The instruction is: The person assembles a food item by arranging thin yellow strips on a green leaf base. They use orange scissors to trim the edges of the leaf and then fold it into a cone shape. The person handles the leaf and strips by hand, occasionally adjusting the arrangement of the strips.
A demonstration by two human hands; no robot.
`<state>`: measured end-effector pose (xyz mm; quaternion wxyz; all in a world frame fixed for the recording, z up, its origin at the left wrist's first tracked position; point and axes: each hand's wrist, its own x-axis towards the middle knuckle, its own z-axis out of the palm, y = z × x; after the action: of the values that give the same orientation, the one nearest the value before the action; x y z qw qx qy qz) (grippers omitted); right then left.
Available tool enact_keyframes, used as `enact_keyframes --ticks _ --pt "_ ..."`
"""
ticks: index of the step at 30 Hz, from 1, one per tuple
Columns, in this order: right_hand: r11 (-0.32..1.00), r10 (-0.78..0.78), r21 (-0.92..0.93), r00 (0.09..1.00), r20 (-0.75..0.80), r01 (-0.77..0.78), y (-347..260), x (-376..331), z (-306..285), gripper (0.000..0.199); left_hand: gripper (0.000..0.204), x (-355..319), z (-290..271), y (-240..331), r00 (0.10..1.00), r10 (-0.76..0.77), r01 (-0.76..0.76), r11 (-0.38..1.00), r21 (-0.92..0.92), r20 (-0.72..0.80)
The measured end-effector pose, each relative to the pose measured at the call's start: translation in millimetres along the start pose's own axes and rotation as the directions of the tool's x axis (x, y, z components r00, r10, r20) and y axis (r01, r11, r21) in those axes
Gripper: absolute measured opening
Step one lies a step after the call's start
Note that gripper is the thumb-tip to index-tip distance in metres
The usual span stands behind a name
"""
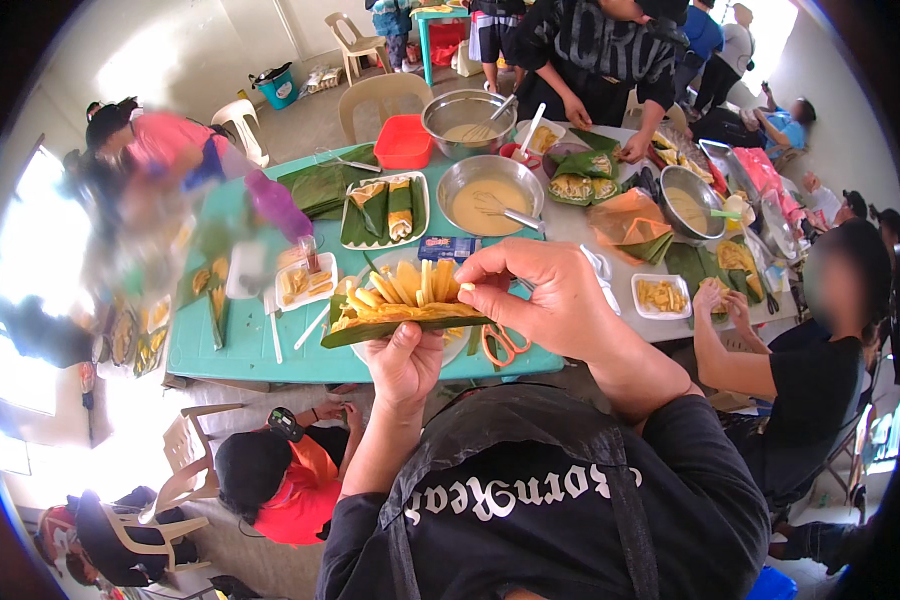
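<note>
My left hand (pixel 402 362) holds from below a folded green banana leaf (pixel 400 326) filled with yellow batter and several pale yellow strips (pixel 410 285). My right hand (pixel 538 292) comes over from the right, its fingertips pinching the strips at the leaf's right end. Both hands are raised above the near edge of a teal table (pixel 245 345). Orange-handled scissors (pixel 502 343) lie on the table just under my right hand.
The teal table holds a white plate of strips (pixel 305 282), a tray of wrapped leaves (pixel 383 210), metal bowls of batter (pixel 488 196), and a red tub (pixel 403 142). People work at a second table (pixel 660 250) to the right; one person sits low on the left (pixel 280 475).
</note>
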<state>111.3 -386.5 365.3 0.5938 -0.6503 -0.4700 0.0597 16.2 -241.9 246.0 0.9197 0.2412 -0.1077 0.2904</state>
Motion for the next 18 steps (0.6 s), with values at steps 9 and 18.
enact_keyframes --ticks 9,18 --pt "0.996 -0.057 -0.075 0.998 -0.018 0.056 2.5 2.5 0.1 0.014 0.05 0.8 0.2 -1.6 1.0 0.009 -0.009 1.0 -0.009 -0.005" --pt "0.998 0.016 -0.067 0.999 0.044 -0.013 -2.1 -2.5 2.7 0.012 0.051 1.1 -1.5 -0.6 1.0 0.012 -0.012 1.0 -0.013 -0.006"
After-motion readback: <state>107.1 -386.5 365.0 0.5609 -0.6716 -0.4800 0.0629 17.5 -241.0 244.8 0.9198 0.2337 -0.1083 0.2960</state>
